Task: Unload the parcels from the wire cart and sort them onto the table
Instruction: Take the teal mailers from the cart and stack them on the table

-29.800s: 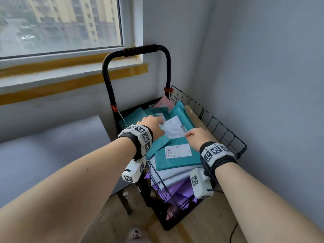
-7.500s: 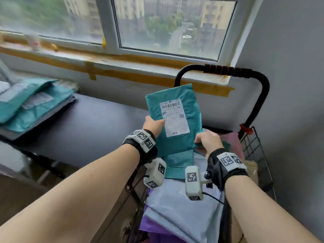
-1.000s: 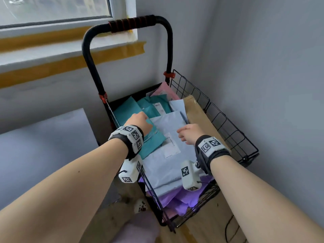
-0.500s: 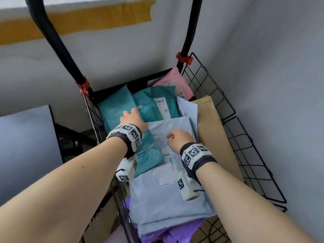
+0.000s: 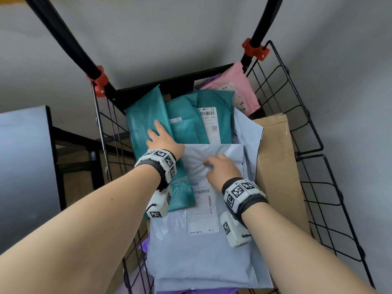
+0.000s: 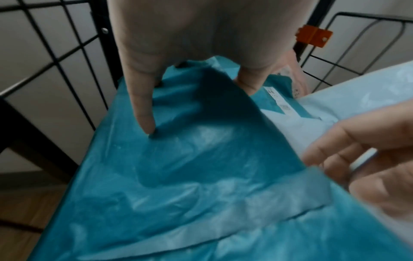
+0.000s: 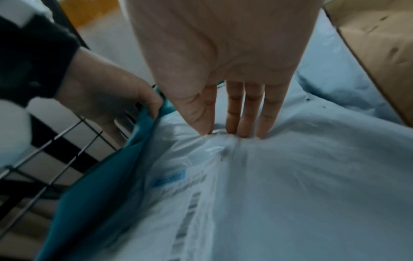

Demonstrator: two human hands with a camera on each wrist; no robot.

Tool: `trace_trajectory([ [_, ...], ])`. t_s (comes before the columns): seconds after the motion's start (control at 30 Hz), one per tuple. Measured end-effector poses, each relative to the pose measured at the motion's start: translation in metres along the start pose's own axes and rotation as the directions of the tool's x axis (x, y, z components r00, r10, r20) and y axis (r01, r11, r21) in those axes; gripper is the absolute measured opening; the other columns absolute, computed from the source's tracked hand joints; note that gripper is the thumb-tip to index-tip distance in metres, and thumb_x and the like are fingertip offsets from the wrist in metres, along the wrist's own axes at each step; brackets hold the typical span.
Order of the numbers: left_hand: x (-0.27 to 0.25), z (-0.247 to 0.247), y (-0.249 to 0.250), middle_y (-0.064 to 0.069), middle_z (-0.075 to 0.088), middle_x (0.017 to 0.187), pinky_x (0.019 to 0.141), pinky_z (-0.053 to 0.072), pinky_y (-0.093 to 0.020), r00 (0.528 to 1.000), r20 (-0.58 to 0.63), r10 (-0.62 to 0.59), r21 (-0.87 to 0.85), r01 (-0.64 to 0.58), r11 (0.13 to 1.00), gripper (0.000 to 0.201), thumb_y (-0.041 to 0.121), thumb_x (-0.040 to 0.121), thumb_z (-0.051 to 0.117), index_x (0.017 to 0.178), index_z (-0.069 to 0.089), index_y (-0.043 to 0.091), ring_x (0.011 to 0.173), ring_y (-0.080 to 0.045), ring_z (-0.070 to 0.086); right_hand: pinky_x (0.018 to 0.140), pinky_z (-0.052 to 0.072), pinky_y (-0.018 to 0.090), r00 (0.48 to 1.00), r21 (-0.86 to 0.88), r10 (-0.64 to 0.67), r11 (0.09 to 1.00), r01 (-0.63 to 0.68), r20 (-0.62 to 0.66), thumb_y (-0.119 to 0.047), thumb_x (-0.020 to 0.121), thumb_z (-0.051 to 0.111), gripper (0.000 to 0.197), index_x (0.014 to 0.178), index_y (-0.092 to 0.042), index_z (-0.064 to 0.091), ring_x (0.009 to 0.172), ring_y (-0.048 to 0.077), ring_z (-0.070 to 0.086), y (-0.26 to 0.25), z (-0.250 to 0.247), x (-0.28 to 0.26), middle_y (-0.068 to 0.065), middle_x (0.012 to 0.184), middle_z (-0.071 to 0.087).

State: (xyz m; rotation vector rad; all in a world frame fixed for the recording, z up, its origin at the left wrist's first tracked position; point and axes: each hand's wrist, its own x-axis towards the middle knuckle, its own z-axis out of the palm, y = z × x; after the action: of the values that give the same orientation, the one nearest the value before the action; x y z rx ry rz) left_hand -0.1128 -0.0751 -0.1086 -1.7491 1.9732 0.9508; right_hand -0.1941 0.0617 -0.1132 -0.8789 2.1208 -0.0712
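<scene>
Left hand [image 5: 163, 141] lies flat with straight fingers on the teal bag [image 6: 190, 159], while the right hand [image 5: 220, 168] bunches the top of the pale mailer [image 5: 201, 247] between thumb and fingertips [image 7: 243, 123]; both parcels are still in the cart [image 5: 314, 145]. My worry: that pinch only has loose slippery film, so a lift could let it slide out, or drag the teal bag beside it over the wire side.

Parcels [image 5: 203, 240] stacked in the wire cart [image 5: 314, 187] — table [image 5: 23, 166] left.
</scene>
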Motion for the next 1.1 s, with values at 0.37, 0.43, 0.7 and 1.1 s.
trace_trajectory([
  [0.37, -0.046, -0.073, -0.028, -0.016, 0.057, 0.113, 0.084, 0.042, -0.036, 0.976, -0.208, -0.066, -0.286, 0.004, 0.958, 0.027, 0.022, 0.094, 0.045, 0.116, 0.047, 0.006, 0.104, -0.036, 0.056, 0.094, 0.045, 0.027, 0.999, 0.145, -0.031, 0.989, 0.035, -0.029, -0.013, 0.091, 0.048, 0.032, 0.117, -0.020, 0.064, 0.111, 0.024, 0.058, -0.021, -0.035, -0.023, 0.006, 0.123, 0.062],
  [0.43, -0.065, -0.083, -0.031, -0.011, 0.055, 0.099, 0.080, 0.042, -0.033, 0.972, -0.228, -0.048, -0.366, -0.040, 0.930, 0.023, 0.016, 0.092, 0.045, 0.112, 0.051, 0.007, 0.091, -0.030, 0.053, 0.095, 0.044, 0.028, 0.996, 0.125, -0.082, 0.988, 0.086, -0.041, -0.013, 0.091, 0.048, 0.033, 0.119, -0.021, 0.063, 0.113, 0.024, 0.057, -0.034, -0.041, -0.037, 0.004, 0.125, 0.061],
  [0.7, -0.147, -0.113, -0.016, -0.001, 0.047, 0.064, 0.039, 0.038, -0.018, 0.971, -0.229, 0.060, -0.567, -0.184, 0.803, 0.028, -0.014, 0.081, 0.041, 0.088, 0.057, 0.008, 0.063, -0.022, 0.046, 0.091, 0.049, 0.035, 0.975, 0.258, -0.119, 0.952, 0.166, -0.189, -0.025, 0.091, 0.049, 0.047, 0.137, -0.016, 0.044, 0.112, 0.030, 0.058, -0.056, -0.075, -0.091, 0.010, 0.125, 0.059],
  [1.1, -0.228, -0.132, -0.094, -0.009, 0.062, 0.090, 0.061, 0.045, -0.026, 0.922, -0.378, -0.077, -0.697, -0.229, 0.679, 0.029, -0.006, 0.083, 0.038, 0.098, 0.060, 0.006, 0.076, -0.024, 0.057, 0.041, 0.037, 0.019, 0.941, 0.661, -0.335, 0.696, 0.281, -0.048, -0.010, 0.089, 0.063, 0.016, 0.079, -0.015, 0.052, 0.047, 0.011, 0.048, -0.097, -0.069, -0.169, 0.002, 0.077, 0.059],
])
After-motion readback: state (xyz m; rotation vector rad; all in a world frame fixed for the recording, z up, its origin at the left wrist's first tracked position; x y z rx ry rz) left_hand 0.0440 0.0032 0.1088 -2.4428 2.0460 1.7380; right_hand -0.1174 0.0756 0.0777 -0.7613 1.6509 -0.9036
